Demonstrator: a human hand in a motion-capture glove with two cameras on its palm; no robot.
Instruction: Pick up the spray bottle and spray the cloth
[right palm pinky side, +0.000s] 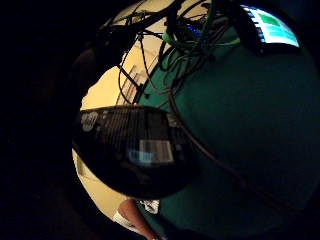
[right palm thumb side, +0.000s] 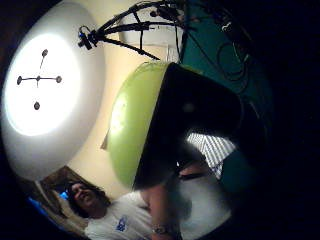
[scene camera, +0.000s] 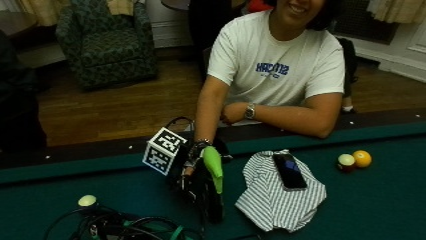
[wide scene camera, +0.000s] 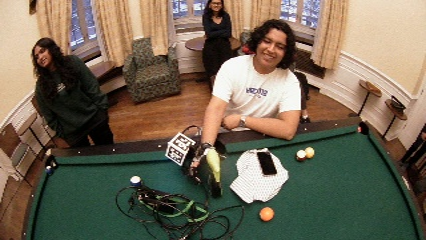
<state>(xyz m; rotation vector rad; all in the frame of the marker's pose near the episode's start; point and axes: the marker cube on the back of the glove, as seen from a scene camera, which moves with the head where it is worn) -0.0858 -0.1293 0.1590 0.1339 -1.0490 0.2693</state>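
- The gloved right hand (scene camera: 196, 167) has its fingers closed around the spray bottle (scene camera: 212, 181), which has a green upper part and a dark body; it is at the tabletop (scene camera: 373, 200), just beside the striped cloth (scene camera: 276, 197). Whether the bottle is lifted or stands on the felt, I cannot tell.
- A black phone (scene camera: 289, 171) lies on the cloth. If the spray goes toward the cloth, I think the liquid may wet the phone.
- A bundle of cables (scene camera: 126, 225) lies near the bottle, on the side away from the cloth. A wide swing of the hand could catch them, in my judgement.
- Where the nozzle points is not clear, so the spray may miss the cloth and wet the felt.
- Count: one spray bottle, one cloth, one phone, two billiard balls (scene camera: 354, 160) beside the cloth, one orange ball (wide scene camera: 266, 214) and one blue-and-white ball (wide scene camera: 135, 180) in the wide outside view.
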